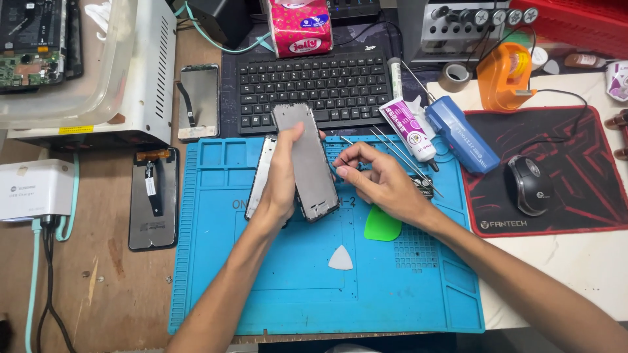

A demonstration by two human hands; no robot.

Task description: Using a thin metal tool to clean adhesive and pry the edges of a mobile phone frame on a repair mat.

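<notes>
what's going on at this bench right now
A person is working on a taken-apart phone over a blue repair mat. The left hand holds a grey phone frame tilted up off the mat, with a second phone panel just behind it. The right hand is beside the frame, fingertips pinched close to its edge; whether it holds anything is too small to tell. A green pick and a white pick lie on the mat, tweezers further back.

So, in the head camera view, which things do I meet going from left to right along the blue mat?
Left hand holding the phone frame → white triangular pick → green pick → computer mouse on the red-black pad.
</notes>
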